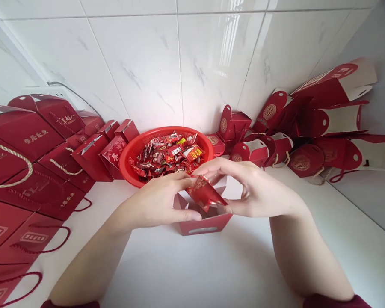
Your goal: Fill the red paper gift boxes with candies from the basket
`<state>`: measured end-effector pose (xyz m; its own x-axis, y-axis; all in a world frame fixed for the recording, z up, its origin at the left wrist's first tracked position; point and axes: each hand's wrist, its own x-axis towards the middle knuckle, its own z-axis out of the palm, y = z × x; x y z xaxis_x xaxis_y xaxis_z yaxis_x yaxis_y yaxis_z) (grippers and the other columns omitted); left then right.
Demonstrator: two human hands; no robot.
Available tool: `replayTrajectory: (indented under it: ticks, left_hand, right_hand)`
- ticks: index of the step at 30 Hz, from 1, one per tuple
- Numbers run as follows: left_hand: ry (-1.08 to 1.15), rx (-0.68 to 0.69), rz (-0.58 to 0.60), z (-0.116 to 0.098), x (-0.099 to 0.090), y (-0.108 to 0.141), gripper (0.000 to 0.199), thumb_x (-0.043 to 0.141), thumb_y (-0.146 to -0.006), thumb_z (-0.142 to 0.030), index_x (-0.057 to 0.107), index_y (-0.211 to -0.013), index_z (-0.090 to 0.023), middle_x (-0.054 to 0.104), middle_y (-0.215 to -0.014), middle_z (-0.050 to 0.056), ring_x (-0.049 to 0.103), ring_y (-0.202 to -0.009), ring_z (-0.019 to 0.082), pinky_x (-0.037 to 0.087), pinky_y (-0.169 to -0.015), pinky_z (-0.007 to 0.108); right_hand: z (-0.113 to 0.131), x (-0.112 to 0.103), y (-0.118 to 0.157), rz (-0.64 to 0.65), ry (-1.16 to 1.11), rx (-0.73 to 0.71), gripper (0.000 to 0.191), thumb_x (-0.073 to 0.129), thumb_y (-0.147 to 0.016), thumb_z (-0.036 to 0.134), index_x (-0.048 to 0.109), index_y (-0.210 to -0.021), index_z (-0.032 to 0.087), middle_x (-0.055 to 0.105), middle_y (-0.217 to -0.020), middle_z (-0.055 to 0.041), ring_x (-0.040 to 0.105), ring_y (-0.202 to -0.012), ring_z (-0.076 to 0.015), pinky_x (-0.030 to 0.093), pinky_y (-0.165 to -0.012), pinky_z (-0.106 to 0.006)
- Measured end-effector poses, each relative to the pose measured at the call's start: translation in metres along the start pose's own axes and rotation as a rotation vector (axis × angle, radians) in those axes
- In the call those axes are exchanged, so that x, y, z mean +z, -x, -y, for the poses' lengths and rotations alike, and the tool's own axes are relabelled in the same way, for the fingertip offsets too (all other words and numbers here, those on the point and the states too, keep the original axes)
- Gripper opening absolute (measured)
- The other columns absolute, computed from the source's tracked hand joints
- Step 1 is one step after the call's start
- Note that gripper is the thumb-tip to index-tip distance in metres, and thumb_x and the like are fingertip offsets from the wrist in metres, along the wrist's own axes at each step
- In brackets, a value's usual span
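Observation:
A small red gift box (206,226) stands open on the white table in front of me, its pale inside partly showing. My right hand (255,194) pinches a shiny red wrapped packet (205,193) with gold print, tilted over the box's opening. At the box's left side is my left hand (155,201), thumb along the front rim and fingers curled behind, with the fingertips close to the packet. Just behind both hands sits a red plastic basket (128,160) heaped with wrapped candies (170,154).
Red gift boxes (25,137) with rope handles are stacked along the left. Open, unfilled-looking red boxes (333,122) lean in a pile at the right. A small upright box (234,125) stands beside the basket, before the tiled wall (141,64). A cable (78,96) runs behind the left stack.

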<state>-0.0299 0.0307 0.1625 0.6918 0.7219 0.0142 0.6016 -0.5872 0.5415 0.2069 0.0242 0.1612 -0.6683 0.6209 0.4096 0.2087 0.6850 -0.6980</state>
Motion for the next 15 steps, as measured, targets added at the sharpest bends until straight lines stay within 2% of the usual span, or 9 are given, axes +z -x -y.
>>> replayTrajectory:
  ticks: [2, 5, 9, 13, 15]
  left_hand:
    - [-0.058, -0.003, 0.017, -0.001, -0.001, 0.003, 0.045, 0.078, -0.071, -0.052, 0.069, -0.112, -0.037, 0.065, -0.110, 0.001, 0.065, -0.101, 0.026, 0.052, -0.084, 0.032]
    - [-0.137, 0.027, 0.036, -0.003, -0.002, 0.007, 0.059, 0.077, -0.067, -0.062, 0.065, -0.119, -0.038, 0.064, -0.114, 0.002, 0.063, -0.107, 0.029, 0.050, -0.084, 0.033]
    - [-0.175, 0.040, 0.036, -0.006, 0.002, 0.010, 0.066, 0.072, -0.068, -0.070, 0.061, -0.124, -0.038, 0.063, -0.120, 0.003, 0.061, -0.110, 0.029, 0.048, -0.085, 0.034]
    - [-0.167, 0.067, 0.043, -0.007, 0.004, 0.011, 0.075, 0.070, -0.069, -0.071, 0.054, -0.134, -0.038, 0.064, -0.120, 0.003, 0.061, -0.109, 0.030, 0.047, -0.086, 0.035]
    - [-0.160, 0.075, 0.035, -0.008, 0.005, 0.011, 0.075, 0.070, -0.071, -0.070, 0.051, -0.137, -0.040, 0.064, -0.123, 0.003, 0.060, -0.112, 0.030, 0.046, -0.090, 0.037]
  right_hand:
    - [0.002, -0.003, 0.002, 0.024, 0.033, -0.043, 0.051, 0.064, -0.076, 0.009, 0.056, -0.123, 0.027, 0.068, -0.117, -0.0026, 0.068, -0.097, -0.0189, 0.060, -0.076, -0.030]
    - [0.009, -0.007, 0.007, 0.075, 0.124, -0.074, 0.044, 0.061, -0.081, 0.011, 0.057, -0.122, 0.028, 0.070, -0.112, -0.0013, 0.068, -0.091, -0.0169, 0.057, -0.068, -0.026]
    - [0.021, -0.005, 0.016, 0.151, 0.338, -0.081, 0.038, 0.055, -0.086, 0.006, 0.061, -0.119, 0.026, 0.071, -0.103, -0.0034, 0.066, -0.086, -0.0176, 0.053, -0.072, -0.029]
    - [0.032, 0.013, 0.020, 0.178, 0.519, -0.016, 0.021, 0.056, -0.086, 0.008, 0.063, -0.101, 0.021, 0.068, -0.081, -0.0020, 0.060, -0.065, -0.0160, 0.045, -0.059, -0.030]
    - [0.037, 0.027, 0.018, 0.193, 0.669, 0.038, 0.017, 0.060, -0.079, 0.006, 0.064, -0.088, 0.020, 0.067, -0.075, -0.0027, 0.058, -0.059, -0.0166, 0.044, -0.055, -0.030]
